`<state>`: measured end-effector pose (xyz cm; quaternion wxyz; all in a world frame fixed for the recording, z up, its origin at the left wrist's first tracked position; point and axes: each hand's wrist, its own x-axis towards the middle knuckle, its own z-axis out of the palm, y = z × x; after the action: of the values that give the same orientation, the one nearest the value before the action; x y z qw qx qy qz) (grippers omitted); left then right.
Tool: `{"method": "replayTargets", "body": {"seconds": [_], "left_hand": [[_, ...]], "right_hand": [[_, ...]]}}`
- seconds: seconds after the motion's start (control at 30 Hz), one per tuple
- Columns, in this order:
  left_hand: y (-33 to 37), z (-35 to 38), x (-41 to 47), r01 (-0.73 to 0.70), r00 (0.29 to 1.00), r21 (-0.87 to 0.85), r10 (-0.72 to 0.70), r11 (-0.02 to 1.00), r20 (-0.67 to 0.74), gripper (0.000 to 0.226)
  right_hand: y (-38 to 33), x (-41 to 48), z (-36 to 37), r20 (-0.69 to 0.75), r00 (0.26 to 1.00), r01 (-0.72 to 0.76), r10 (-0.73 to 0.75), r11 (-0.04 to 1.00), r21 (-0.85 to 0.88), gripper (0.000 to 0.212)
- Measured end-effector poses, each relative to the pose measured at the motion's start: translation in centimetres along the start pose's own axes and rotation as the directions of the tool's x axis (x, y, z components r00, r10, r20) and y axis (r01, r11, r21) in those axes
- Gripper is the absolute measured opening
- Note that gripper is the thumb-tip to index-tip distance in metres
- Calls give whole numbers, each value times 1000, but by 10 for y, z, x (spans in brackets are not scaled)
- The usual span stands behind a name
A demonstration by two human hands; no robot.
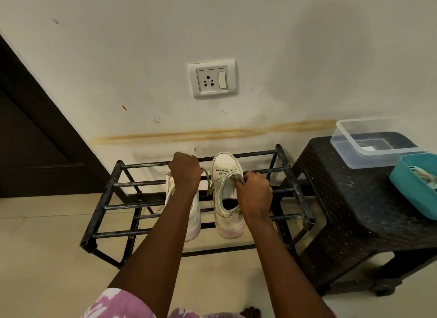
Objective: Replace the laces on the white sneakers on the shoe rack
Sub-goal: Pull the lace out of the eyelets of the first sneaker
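With the left hand (185, 171) gripping one lace end (205, 173) and the right hand (254, 192) pinching another at the right sneaker (227, 162), draw them out evenly without dragging it off the rack (139, 183).

Left-side white low-top sneaker (195, 213) mostly covered by left hand (185, 169) and forearm; that hand's fingers out of sight. Teal plastic tub (411, 194) clipped by right edge.

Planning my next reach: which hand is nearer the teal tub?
Right. The right hand pinches a lace on the right sneaker, left of the tub; the left hand is farther left, over the other sneaker.
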<state>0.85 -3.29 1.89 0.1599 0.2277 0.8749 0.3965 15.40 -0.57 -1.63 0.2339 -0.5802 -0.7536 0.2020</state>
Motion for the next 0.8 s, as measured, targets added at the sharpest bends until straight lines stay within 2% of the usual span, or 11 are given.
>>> {"method": "replayTargets", "body": {"seconds": [0.2,0.3,0.4,0.47,0.63,0.73,0.8], "left_hand": [[-1,11,-12,-97,992,75,91,992,82,11],[0,11,-30,-149,983,83,138,985,122,36],[-7,13,-41,-196,974,75,185,978,134,31],[-11,18,-46,-163,969,110,138,980,207,26],[-10,24,-63,-72,971,200,23,977,239,39],[-12,30,-68,-138,967,264,73,955,243,40],[-15,34,-68,-192,961,307,115,932,252,35]], "right_hand": [[-3,4,-1,60,994,98,-92,991,-96,31],[-4,7,-4,133,956,278,-261,951,-136,36],[-8,13,-6,211,898,425,-386,885,-191,32],[-13,20,-5,250,874,474,-417,846,-244,28],[-24,37,-7,318,838,536,-443,780,-324,26],[-23,43,-4,335,843,518,-421,801,-298,25],[-19,45,-2,295,866,474,-403,849,-234,25]]}}
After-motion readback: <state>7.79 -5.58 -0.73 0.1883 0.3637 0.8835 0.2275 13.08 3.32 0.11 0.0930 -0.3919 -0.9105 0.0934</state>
